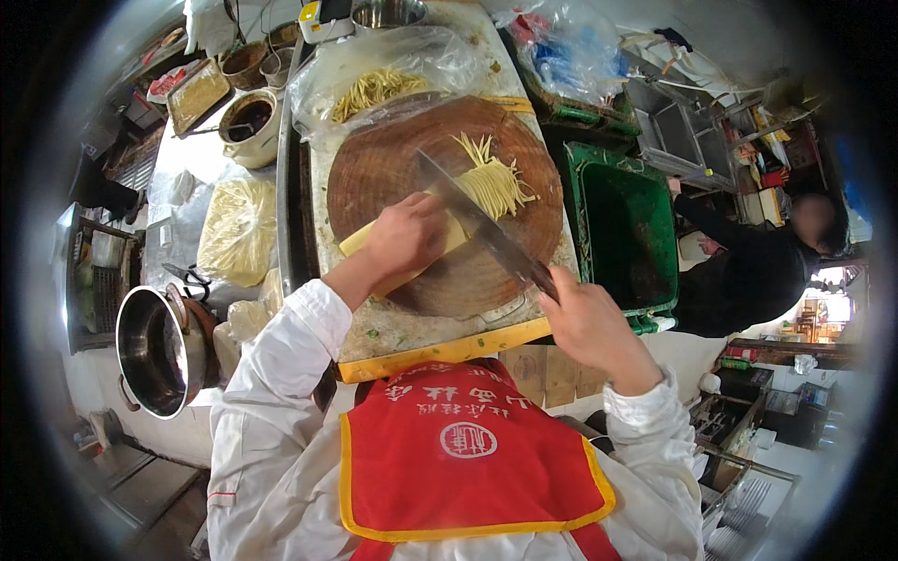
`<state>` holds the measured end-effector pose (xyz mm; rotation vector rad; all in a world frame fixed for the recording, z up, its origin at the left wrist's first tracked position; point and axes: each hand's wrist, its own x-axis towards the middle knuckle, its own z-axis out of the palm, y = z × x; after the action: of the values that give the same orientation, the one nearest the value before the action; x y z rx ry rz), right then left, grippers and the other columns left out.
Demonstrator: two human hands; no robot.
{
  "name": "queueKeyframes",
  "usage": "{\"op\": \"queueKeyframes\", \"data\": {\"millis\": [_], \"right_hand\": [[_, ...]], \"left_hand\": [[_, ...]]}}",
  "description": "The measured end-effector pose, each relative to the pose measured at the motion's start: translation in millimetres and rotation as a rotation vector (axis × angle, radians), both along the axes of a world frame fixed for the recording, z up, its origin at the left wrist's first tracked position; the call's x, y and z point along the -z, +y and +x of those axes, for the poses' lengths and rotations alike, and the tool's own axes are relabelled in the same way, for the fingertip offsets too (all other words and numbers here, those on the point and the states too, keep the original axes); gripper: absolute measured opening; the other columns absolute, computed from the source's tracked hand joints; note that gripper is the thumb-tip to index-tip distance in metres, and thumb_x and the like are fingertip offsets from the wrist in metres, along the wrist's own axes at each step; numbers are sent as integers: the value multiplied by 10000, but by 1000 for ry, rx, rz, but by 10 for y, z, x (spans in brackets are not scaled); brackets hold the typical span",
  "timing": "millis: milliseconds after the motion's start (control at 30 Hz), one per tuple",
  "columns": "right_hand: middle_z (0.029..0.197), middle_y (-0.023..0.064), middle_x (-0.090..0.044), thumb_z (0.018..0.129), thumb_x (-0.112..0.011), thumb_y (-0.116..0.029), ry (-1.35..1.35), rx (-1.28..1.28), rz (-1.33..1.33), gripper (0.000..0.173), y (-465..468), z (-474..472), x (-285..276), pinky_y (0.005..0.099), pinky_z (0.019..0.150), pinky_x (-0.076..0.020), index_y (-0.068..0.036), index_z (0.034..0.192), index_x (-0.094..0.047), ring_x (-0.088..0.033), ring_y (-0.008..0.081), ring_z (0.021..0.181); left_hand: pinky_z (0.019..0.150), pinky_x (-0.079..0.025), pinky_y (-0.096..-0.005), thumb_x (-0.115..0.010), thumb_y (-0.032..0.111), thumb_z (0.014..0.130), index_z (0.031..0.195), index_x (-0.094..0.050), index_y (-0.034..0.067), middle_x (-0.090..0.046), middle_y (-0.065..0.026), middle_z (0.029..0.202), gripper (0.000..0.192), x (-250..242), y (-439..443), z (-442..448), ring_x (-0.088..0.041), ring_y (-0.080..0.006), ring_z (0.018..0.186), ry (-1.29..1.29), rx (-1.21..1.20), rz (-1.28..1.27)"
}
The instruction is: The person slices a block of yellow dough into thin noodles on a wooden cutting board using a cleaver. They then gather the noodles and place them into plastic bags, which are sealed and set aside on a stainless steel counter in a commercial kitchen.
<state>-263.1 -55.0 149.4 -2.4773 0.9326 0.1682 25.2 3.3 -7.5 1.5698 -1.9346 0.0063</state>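
Observation:
A round wooden chopping block (484,287) lies before me. My left hand (410,235) presses a folded pale-yellow sheet (454,238) onto it with curled fingers; whether the sheet is dough or tofu skin I cannot tell. In my right hand (596,326) is the handle of a large kitchen knife (484,226). Its dark blade runs diagonally across the end of the sheet, close to my left fingertips, and hides part of the cut edge. Beyond the blade, thin yellow strips (498,188) lie in a loose bundle on the block.
Past the block, a clear plastic bag (449,59) holds more yellow strips (375,91). To the left stand a bagged yellow mass (238,228), a crock of dark liquid (254,130) and a metal pot (158,350). At right are a green bin (628,224) and a person in black (744,280).

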Motion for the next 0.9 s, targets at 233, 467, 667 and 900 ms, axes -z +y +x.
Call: {"op": "queueKeyframes", "data": {"millis": [233,467,667,900], "right_hand": [[749,289,-645,989,-543,-242,-101,44,-34,303,-10,458,530,599,651,-472,5,1139,-453,-620,509,721],[790,285,-653,984,-556,-237,19,95,80,305,11,135,-20,593,659,-473,-13,1163,-452,-624,512,750],[778,306,-645,982,-558,-253,-105,88,-24,330,26,357,825,602,661,-470,-10,1163,-428,-623,519,756],[749,287,-645,979,-568,-247,-37,84,-31,312,46,259,371,588,630,-470,-8,1152,-467,-628,500,732]], "left_hand": [[816,-558,-373,-706,172,742,908,-700,88,-655,-67,1121,186,-1,13,1,-627,-277,1022,-66,-26,14],[866,-535,-382,-686,156,747,923,-679,48,-638,-103,1059,207,-4,8,-6,-608,-302,1018,18,22,12],[896,-518,-383,-673,134,735,931,-662,43,-637,-107,1060,217,-127,104,42,-602,-306,1022,-8,1,71],[892,-511,-389,-689,109,691,945,-655,43,-630,-114,1033,264,-160,89,47,-600,-317,993,-39,19,-88]]}}
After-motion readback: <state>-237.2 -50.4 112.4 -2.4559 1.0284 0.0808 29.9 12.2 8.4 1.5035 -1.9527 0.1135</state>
